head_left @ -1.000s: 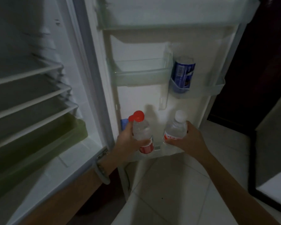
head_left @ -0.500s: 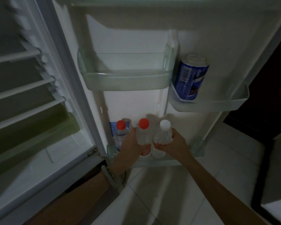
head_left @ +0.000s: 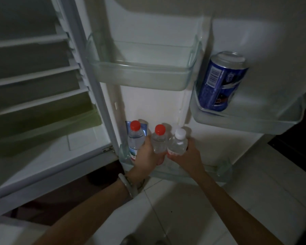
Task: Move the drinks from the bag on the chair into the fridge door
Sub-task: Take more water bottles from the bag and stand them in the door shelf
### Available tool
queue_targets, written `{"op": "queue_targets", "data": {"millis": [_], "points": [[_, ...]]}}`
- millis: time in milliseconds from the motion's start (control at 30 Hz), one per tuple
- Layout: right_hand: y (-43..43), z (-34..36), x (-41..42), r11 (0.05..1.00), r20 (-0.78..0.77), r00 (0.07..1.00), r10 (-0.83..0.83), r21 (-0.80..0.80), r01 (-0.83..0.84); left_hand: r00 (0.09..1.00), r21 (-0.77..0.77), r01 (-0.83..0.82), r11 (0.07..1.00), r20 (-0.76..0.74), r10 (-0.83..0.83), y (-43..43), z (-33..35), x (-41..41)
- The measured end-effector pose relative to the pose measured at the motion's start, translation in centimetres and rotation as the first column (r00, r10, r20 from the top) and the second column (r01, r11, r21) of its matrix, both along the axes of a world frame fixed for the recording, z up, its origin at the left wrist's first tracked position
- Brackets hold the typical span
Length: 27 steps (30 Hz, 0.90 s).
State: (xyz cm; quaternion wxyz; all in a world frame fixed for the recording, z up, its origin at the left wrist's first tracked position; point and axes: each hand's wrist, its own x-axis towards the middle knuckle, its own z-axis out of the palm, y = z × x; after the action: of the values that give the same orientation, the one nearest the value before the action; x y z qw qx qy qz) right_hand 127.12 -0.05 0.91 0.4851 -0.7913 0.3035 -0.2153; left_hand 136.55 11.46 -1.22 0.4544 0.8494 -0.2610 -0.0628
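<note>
Both hands are at the bottom clear plastic door shelf (head_left: 221,171) of the open white fridge door (head_left: 154,103). The left hand (head_left: 147,156) has its grip closed around a small clear plastic bottle with a red cap (head_left: 159,138), held upright with its base low in the shelf. The right hand (head_left: 187,155) has its grip closed around a small clear plastic bottle with a white cap (head_left: 178,143), also upright and touching the bottle in the left hand. A third clear bottle with a red cap and a printed label (head_left: 135,138) stands at the left end of the same shelf, just beside the left hand. A blue drinks can (head_left: 219,82) stands tilted in the small clear shelf (head_left: 254,119) at the right edge of the door. The wide clear middle shelf (head_left: 141,78) holds nothing visible. A pale bangle (head_left: 129,185) sits on the left wrist.
</note>
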Motion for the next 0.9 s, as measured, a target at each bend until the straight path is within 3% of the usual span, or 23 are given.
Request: {"op": "queue_targets", "data": {"millis": [233,333,433,567,700,767,900], "points": [[-0.1,-1.2,0.0,0.999,-0.004,0.999,0.045,0.012,-0.045,1.000,0.173,0.015,0.985,0.022,-0.019,0.0,0.9,-0.5],[-0.4,-0.7,-0.9,0.993,-0.012,0.998,0.069,-0.097,-0.070,0.992,0.351,-0.023,0.936,0.125,-0.022,0.6,1.9,-1.7],[-0.1,1.3,-2.8,0.964,0.004,0.996,0.091,-0.251,-0.087,0.974,0.356,-0.065,0.932,0.224,-0.018,2.0,3.0,-3.0],[2.1,3.6,-4.5,0.874,-0.032,0.973,0.227,-0.434,-0.218,0.945,0.395,-0.116,0.911,0.326,-0.020,5.9,4.8,-4.1],[7.6,4.5,-2.8,0.736,-0.117,0.908,0.402,-0.549,-0.397,0.773,0.439,-0.302,0.846,0.632,-0.051,13.0,4.6,-5.2],[11.5,4.4,-1.3,0.639,-0.157,0.850,0.502,-0.595,-0.487,0.737,0.443,-0.383,0.811,0.675,-0.021,17.5,4.5,-5.3],[21.5,4.3,1.0,0.468,-0.225,0.733,0.643,-0.642,-0.607,0.748,0.510,-0.531,0.677,0.657,0.092,27.9,4.5,-7.1]]}}
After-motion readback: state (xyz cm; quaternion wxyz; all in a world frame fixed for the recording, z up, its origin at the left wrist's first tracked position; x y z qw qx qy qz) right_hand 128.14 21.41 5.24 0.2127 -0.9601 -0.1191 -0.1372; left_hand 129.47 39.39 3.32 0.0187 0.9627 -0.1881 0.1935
